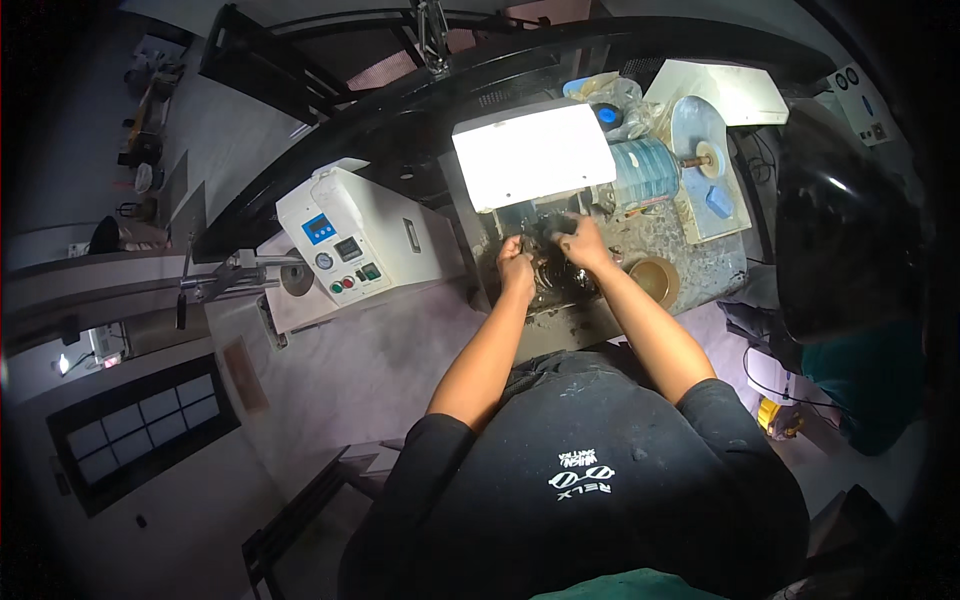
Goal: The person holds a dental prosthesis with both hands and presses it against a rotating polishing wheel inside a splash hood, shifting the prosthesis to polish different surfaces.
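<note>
Both my hands work close together over a dark, wet, dirt-covered tray (550, 285), just below a brightly lit white hood (535, 155). My left hand (516, 268) has its fingers curled together at the tray's left side. To its right, my right hand (582, 244) is bent inward with the fingers closed, and the fingertips look blackened. Whatever either hand grips is too small and dark to make out. Near my right wrist stands a round brownish bowl (654, 282).
A white machine (350, 245) with buttons and a gauge stands at the left. Right of the hood lie a clear bluish plastic jug (645, 168), a blue block (718, 202) and a round wheel on a spindle (708, 160). A person in dark clothing (845, 230) is close on the right.
</note>
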The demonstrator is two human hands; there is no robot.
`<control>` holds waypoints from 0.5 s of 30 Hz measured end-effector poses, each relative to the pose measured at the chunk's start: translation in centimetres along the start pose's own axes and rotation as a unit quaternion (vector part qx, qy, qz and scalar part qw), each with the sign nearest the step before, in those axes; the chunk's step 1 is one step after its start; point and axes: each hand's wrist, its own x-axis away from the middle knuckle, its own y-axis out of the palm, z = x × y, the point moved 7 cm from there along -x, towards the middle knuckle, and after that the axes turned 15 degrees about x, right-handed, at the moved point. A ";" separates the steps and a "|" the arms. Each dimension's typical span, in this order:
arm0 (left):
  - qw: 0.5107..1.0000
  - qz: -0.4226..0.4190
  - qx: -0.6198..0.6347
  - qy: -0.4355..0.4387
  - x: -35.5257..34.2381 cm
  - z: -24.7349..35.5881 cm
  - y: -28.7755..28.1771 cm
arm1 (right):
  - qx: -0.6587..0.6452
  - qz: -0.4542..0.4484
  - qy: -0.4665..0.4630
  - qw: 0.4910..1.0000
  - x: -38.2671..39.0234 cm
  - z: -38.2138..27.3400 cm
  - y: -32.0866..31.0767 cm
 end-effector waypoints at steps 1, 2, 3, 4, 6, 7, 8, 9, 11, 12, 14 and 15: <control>0.999 0.031 0.039 0.001 -0.8 0.1 -1.0 | 0.058 -0.034 0.029 0.997 -0.1 -0.5 1.1; 0.996 0.050 0.076 -0.009 -1.1 -0.1 -0.6 | 0.062 -0.032 0.036 0.997 -0.3 0.9 1.8; 0.994 0.054 0.099 -0.007 -1.2 -0.3 0.2 | 0.080 0.007 0.039 0.996 -0.6 2.4 2.4; 0.993 0.060 0.102 -0.005 -1.9 -0.2 -0.1 | 0.095 0.039 0.034 0.994 -0.8 1.4 2.4; 0.983 0.133 0.124 0.009 -3.1 0.1 -1.7 | 0.087 0.034 0.039 0.995 -1.1 0.0 2.9; 0.977 0.183 0.102 -0.035 -2.2 -0.6 -0.3 | 0.091 0.062 0.043 0.993 -1.4 2.4 2.6; 0.976 0.185 0.105 -0.035 -2.6 -0.8 -0.4 | 0.090 0.080 0.028 0.992 -2.0 2.2 2.5; 0.978 0.186 0.088 -0.026 -3.2 -0.7 -0.5 | 0.092 0.078 0.026 0.992 -2.5 2.3 2.7; 0.980 0.190 0.044 -0.025 -3.5 -0.5 -0.1 | 0.061 0.098 0.059 0.992 -2.7 2.7 2.5; 0.980 0.192 0.045 -0.028 -3.5 -0.5 0.0 | 0.063 0.095 0.062 0.992 -2.7 2.7 2.5; 0.982 0.179 0.059 -0.022 -3.7 -0.2 0.0 | 0.041 0.060 0.090 0.993 -2.8 1.8 2.7; 0.967 0.232 0.105 0.004 -3.7 0.0 -0.9 | 0.020 0.051 0.122 0.991 -2.6 1.2 2.7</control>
